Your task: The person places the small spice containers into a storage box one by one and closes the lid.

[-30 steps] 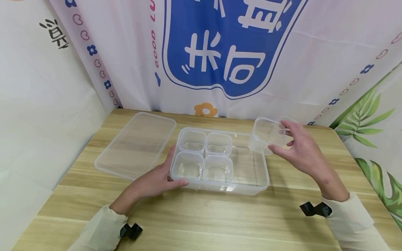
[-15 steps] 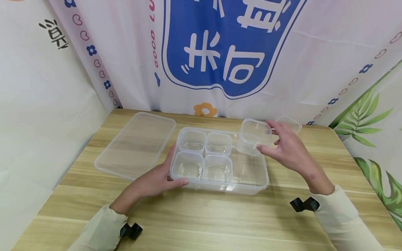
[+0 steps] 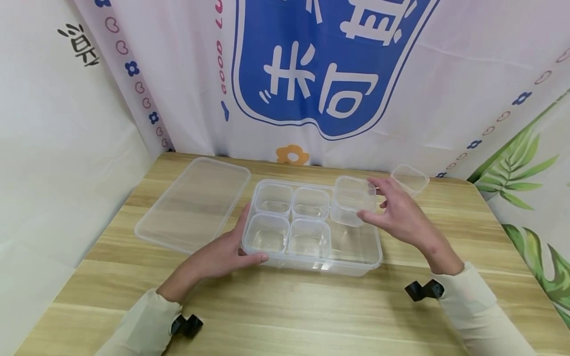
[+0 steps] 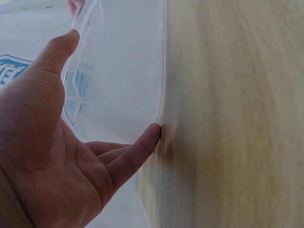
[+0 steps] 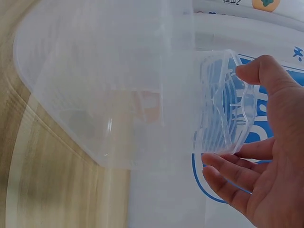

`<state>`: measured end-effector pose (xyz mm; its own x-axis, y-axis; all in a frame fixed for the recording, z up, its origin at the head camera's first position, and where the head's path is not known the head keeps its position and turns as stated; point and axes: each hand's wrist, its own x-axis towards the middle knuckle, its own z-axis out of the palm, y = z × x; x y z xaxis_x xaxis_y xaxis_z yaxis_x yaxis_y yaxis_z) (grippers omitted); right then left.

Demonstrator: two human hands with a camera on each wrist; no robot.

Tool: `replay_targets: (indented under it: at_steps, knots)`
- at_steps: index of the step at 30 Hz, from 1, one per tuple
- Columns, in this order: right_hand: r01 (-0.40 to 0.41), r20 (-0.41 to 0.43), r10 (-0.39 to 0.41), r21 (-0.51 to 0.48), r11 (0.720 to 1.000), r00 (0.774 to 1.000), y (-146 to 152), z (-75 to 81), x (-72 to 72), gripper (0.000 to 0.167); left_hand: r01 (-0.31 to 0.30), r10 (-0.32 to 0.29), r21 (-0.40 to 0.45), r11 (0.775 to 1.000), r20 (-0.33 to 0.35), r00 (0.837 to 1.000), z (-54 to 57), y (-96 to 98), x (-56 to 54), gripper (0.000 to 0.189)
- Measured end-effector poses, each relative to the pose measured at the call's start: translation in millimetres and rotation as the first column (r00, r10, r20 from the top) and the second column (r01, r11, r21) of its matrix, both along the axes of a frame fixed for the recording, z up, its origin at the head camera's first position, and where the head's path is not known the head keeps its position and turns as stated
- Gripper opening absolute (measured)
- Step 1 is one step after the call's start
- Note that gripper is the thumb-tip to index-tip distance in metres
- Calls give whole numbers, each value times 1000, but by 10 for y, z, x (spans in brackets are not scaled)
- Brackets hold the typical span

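Note:
A large clear plastic storage box [image 3: 356,252] stands on the table, several small open clear containers [image 3: 309,240] filling its left part. My left hand [image 3: 222,254] grips its left end, thumb along the front wall and fingers at the side. In the left wrist view, the thumb lies by the rim of the box [image 4: 118,71] and a fingertip reaches its bottom edge. Between thumb and fingers, my right hand [image 3: 398,210] pinches another small clear container [image 3: 349,207] by its right side. This container [image 5: 223,104] is above the box's back right part, partly below its rim.
A large clear flat lid [image 3: 196,202] lies on the wooden table [image 3: 285,311] left of the box. A smaller clear lid [image 3: 410,178] lies at the back right. A printed curtain [image 3: 191,99] hangs behind the table's far edge.
My right hand has carried the small container left and down, from over the box's right rim to beside the other containers. My left hand keeps its grip on the box.

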<state>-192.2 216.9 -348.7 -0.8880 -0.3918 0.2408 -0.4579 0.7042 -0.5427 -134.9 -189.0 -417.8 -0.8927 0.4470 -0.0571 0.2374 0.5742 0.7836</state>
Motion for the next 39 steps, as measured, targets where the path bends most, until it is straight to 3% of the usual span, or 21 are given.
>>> replay_targets:
  at_steps: [17, 39]
  knots:
    - [-38, 47, 37, 21, 999, 998, 36, -178, -108, 80, -8, 8, -20, 1000, 4, 1000, 10, 3, 0, 124]
    - [-36, 64, 31, 81, 996, 997, 51, -304, -140, 83, 4, -4, 24, 1000, 26, 1000, 2, -3, -6, 123]
